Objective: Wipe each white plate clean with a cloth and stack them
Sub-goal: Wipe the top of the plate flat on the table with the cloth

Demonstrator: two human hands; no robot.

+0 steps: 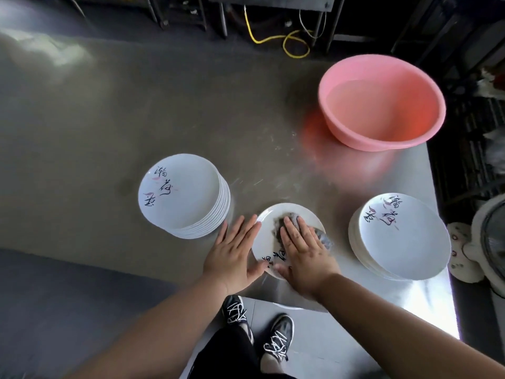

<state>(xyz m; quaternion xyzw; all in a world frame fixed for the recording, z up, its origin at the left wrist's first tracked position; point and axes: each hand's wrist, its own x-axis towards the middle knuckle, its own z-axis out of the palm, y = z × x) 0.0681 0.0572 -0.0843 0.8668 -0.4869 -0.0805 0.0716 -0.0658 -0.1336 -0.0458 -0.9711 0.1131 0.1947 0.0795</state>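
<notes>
A single white plate (266,236) is wiped at the near edge of the steel worktop (191,105). A grey cloth (289,222) is pressed flat onto its face by the right hand (303,250), fingers straight and together. The plate's left rim is steadied by the left hand (235,255), fingers spread wide and nothing gripped. One stack of plates (183,195) is seen to the left, a second stack (401,236) to the right; which holds the cleaned ones cannot be told. A pink basin (382,105) is set well apart at the far right. The wiping step is judged to be in hand; next, the plate would need to be lifted by its rim and laid squarely on a stack.
</notes>
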